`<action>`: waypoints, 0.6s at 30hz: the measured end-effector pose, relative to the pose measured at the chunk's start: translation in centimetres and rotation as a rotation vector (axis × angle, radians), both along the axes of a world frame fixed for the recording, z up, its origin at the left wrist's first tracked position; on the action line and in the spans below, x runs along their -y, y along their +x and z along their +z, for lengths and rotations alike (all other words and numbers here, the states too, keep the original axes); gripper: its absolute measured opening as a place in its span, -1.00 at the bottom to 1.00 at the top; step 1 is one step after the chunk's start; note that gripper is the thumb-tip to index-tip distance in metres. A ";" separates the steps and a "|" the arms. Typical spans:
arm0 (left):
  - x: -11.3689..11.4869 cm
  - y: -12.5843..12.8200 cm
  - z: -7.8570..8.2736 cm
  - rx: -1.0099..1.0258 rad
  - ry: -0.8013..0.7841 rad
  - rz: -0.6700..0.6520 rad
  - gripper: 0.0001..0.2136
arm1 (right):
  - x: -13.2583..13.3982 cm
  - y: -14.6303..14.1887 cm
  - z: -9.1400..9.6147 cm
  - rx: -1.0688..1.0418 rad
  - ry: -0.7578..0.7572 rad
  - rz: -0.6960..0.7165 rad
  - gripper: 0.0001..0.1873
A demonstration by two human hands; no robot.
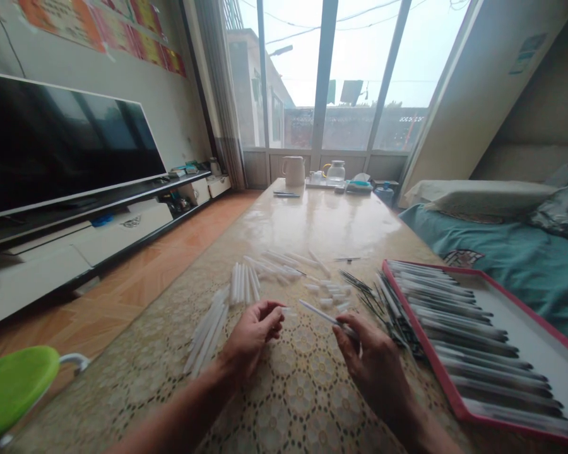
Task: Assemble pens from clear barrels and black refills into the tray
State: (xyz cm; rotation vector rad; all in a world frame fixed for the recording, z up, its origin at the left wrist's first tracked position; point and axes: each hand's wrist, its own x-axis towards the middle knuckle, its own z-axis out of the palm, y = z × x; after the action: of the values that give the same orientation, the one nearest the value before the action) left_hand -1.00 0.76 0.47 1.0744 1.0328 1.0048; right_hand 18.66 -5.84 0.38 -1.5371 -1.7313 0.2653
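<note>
Over the patterned tabletop, my left hand (pixel 258 328) pinches a small whitish pen cap (pixel 288 311) between thumb and fingertips. My right hand (pixel 372 350) is closed around a slim white pen (pixel 319 311), its tip pointing up and left toward the cap; the two pieces are apart. Just beyond my hands lie several loose short white caps (pixel 334 291). White pen barrels (pixel 244 284) are gathered in a bundle beyond my left hand, with more barrels (pixel 208 331) to its left. Dark thin refills (pixel 360 287) lie beyond my right hand.
A red-rimmed box (pixel 459 403) with rows of pens (pixel 478 334) stands at the right. At the table's far end are a pitcher (pixel 293 171), a glass jug (pixel 335 172) and a tissue pack (pixel 360 184). A green stool (pixel 19 388) is at lower left.
</note>
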 end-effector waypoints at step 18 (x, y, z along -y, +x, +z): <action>0.7 -0.4 -0.7 0.042 -0.012 -0.049 -0.75 | -0.1 -0.2 -0.3 0.188 -0.046 0.103 -0.85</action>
State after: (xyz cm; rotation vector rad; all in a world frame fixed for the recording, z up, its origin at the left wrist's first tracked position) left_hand -1.43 0.06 -0.27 1.0594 0.9733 0.9767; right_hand 18.51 -5.78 0.06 -1.5497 -1.9673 0.2193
